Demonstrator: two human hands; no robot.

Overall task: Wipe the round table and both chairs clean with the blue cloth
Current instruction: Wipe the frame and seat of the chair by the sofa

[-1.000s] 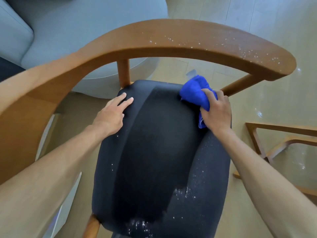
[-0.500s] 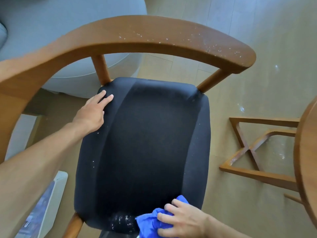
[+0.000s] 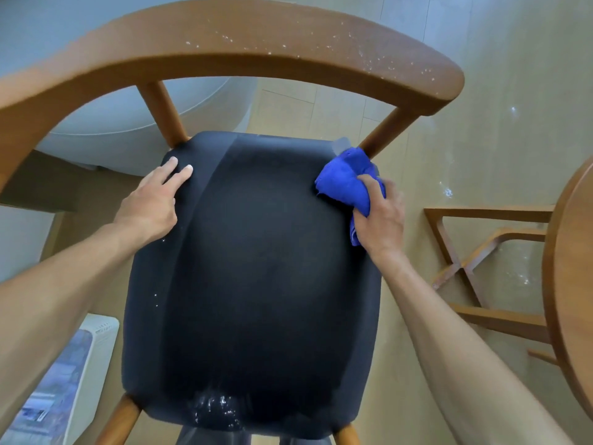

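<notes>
Seen from the head camera, a wooden armchair (image 3: 224, 56) with a dark padded seat (image 3: 256, 277) fills the view, standing on a pale wood-look floor (image 3: 500, 91). White specks dot the chair's curved top rail, most thickly toward its right end, and more white crumbs cluster at the front edge of the seat, with a few scattered along its left side. Behind the chair's back rail sits a pale grey upholstered piece (image 3: 128, 123). To the right of the chair, the rim of the round wooden counter (image 3: 568, 284) enters the frame, its crossed wooden base (image 3: 465, 268) on the floor below, where small white flecks also lie. A white appliance (image 3: 64, 380) stands on the floor beside the chair's front left leg. The left hand (image 3: 150, 203) lies flat and released on the seat's back left corner, fingers extended, grasping nothing. The right hand (image 3: 382, 216) is clenched around the bunched blue cloth (image 3: 346, 181), pressing it against the seat's back right corner, just beside the right rear post of the chair; part of the cloth trails under the palm.
</notes>
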